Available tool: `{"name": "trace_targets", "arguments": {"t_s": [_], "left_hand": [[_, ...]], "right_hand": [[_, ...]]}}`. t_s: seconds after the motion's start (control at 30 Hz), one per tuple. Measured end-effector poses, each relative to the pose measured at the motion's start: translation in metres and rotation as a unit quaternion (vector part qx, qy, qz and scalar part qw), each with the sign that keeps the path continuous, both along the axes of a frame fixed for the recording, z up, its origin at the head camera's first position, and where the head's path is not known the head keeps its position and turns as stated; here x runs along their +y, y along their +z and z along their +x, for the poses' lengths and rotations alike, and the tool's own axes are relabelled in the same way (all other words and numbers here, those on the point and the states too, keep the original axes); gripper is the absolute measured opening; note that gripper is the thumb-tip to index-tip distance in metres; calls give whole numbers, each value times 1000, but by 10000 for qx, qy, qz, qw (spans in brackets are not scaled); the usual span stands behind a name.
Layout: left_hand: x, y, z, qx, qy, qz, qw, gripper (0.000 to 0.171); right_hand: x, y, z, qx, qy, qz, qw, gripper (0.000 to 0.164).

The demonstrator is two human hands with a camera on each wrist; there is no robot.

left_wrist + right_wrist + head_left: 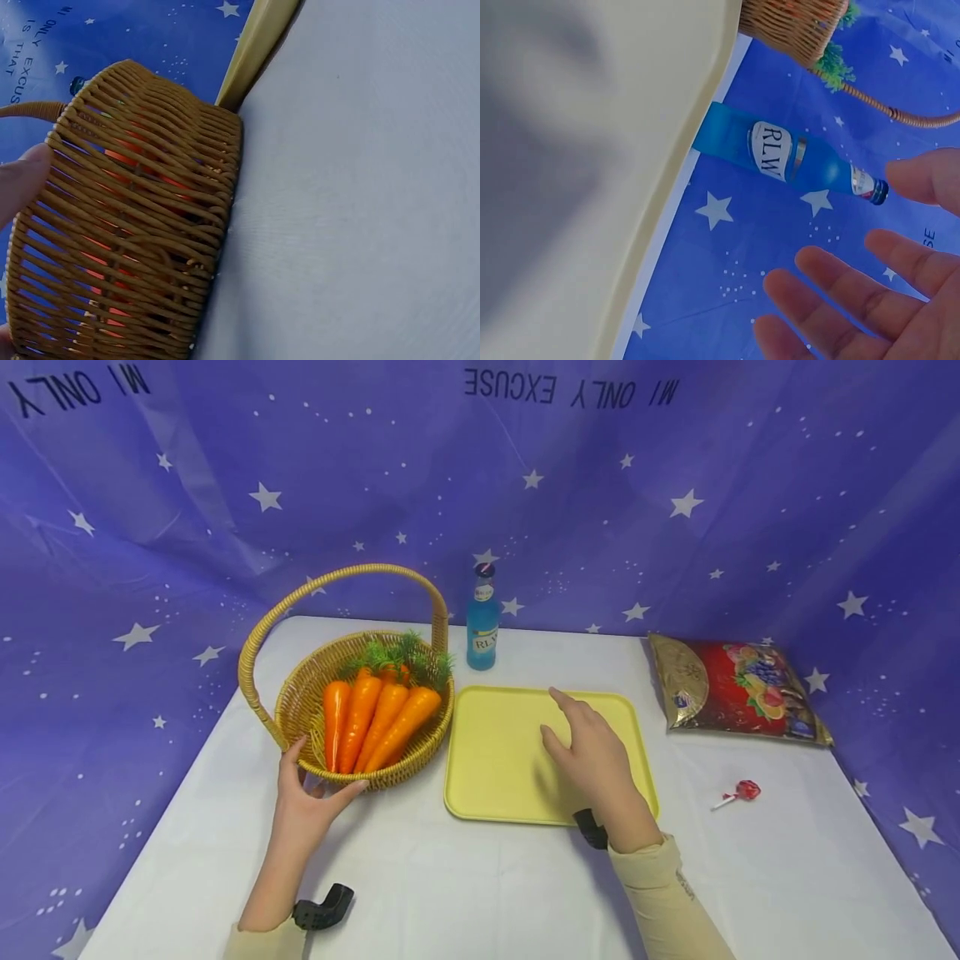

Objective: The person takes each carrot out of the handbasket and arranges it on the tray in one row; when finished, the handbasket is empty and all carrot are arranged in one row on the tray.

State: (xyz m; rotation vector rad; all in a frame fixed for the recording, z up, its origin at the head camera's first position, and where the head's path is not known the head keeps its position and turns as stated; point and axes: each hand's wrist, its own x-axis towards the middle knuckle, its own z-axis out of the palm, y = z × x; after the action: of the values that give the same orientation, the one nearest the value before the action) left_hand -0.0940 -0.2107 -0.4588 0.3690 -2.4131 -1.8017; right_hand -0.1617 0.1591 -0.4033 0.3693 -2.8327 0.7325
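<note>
A wicker basket [408, 768] with a tall arched handle stands on the left of the table. Several orange carrots [382, 718] with green tops lie inside it. My left hand [303, 810] touches the basket's near rim, thumb and forefinger spread wide apart along it. In the left wrist view the thumb tip rests against the woven rim [54, 146]. Above the yellow tray [495, 752] hovers my right hand [600, 760], fingers apart and holding nothing. A blue bottle [482, 631] labelled RLW stands upright behind the tray; the right wrist view shows it beyond the fingers.
To the right of the tray, a red lollipop [746, 790] with a white stick lies on the white-covered table [465, 893]. A red and gold bag [738, 689] with fruit pictures lies at the back right. A purple starred cloth [570, 527] hangs behind everything.
</note>
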Motion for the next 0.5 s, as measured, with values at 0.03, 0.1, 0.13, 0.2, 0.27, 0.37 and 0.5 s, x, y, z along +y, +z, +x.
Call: {"name": "trace_targets", "arguments": {"t_s": [0.03,0.1,0.13,0.2,0.27,0.37,0.5], "left_hand": [[0,0,0,13,48,115,9999,108],[0,-1,-1,25,157,105,9998,103],[0,-1,-1,37,209,81,9997,100],[1,-1,-1,51,283,55,9996,96],[1,-2,-2,70,315,97,9994,93],[2,-3,-3,131,363,202,9991,90],[2,-5,-2,258,450,317,9982,88]], "right_hand": [[-2,0,-1,2,26,9,10000,56],[-6,-1,-2,-8,87,-29,10000,55],[-8,-1,-3,-27,117,-40,9999,55],[-14,-1,-5,-88,167,-78,9998,53],[-20,-1,-7,-168,244,-129,9995,52],[-32,0,-10,-388,425,-265,9980,50],[-51,7,-13,-745,736,-525,9931,49]]}}
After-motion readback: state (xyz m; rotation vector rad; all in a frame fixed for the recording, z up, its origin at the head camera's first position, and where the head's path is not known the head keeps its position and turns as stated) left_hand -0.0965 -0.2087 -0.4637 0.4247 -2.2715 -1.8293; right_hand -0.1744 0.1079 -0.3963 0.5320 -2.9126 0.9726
